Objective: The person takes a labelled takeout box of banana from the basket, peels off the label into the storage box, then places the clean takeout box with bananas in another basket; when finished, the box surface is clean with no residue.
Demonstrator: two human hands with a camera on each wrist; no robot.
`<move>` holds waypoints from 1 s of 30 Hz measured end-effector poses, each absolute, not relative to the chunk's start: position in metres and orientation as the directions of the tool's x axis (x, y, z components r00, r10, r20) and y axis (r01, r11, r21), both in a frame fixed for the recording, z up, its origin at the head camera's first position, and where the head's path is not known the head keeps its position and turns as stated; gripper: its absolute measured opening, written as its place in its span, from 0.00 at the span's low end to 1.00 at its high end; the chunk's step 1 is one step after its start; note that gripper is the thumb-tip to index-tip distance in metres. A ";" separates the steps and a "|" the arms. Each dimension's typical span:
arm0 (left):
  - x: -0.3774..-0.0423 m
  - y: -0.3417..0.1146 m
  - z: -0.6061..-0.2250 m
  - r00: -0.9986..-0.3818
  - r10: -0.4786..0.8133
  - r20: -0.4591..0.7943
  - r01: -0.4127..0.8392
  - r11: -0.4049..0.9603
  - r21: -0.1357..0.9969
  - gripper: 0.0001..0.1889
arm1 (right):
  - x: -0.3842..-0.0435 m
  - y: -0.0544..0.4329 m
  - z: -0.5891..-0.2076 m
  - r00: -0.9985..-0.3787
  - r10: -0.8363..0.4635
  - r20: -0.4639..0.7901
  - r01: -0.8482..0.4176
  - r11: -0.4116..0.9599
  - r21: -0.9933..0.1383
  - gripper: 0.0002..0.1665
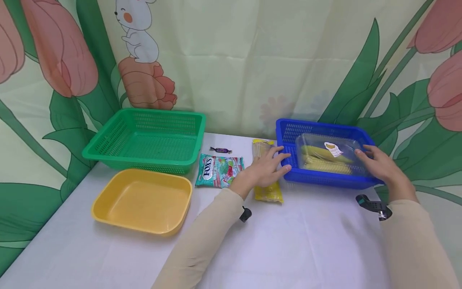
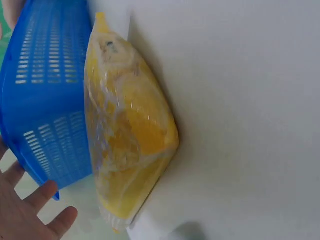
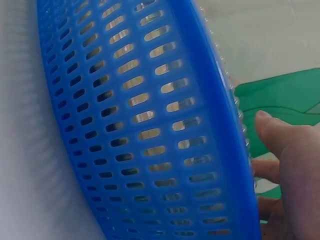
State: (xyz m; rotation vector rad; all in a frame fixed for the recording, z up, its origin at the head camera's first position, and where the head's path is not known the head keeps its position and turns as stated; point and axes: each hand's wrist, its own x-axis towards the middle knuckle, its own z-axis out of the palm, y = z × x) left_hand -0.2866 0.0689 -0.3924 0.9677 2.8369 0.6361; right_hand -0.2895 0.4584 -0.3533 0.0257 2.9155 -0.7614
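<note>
A clear plastic box (image 1: pixel 325 154) with long yellow contents and a banana label lies in the blue basket (image 1: pixel 325 180). My right hand (image 1: pixel 379 162) is at the box's right end, thumb and fingers apart by its edge. In the right wrist view, the right hand (image 3: pixel 295 170) is beside the basket's rim, and the box's clear edge juts just above it. My left hand (image 1: pixel 265 166), fingers spread, reaches to the basket's left rim. Beneath it lies a yellow wrapped pack (image 1: pixel 268 192), partly hidden; in the left wrist view the pack (image 2: pixel 130 125) lies alongside the basket.
A green basket (image 1: pixel 159 146) stands at the back left, with a yellow tub (image 1: pixel 142 202) in front of it. Between the baskets lie a Fox's candy bag (image 1: pixel 220 170) and a small purple-wrapped sweet (image 1: pixel 221 150). A printed curtain (image 1: pixel 231 80) hangs behind the white table.
</note>
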 end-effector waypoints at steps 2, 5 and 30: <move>-0.287 0.069 -0.393 -0.797 0.602 0.057 0.575 0.725 0.379 0.31 | -0.289 0.458 -0.351 -0.982 -0.037 -0.186 0.060 0.869 -0.491 0.54; -0.288 0.067 -0.390 -0.800 0.599 0.048 0.581 0.750 0.316 0.31 | -0.290 0.455 -0.350 -0.967 -0.063 -0.245 0.078 0.848 -0.525 0.55; -0.289 0.067 -0.386 -0.818 0.568 0.089 0.543 0.714 0.442 0.23 | -0.281 0.455 -0.351 -0.996 -0.065 -0.058 -0.002 0.686 -0.728 0.44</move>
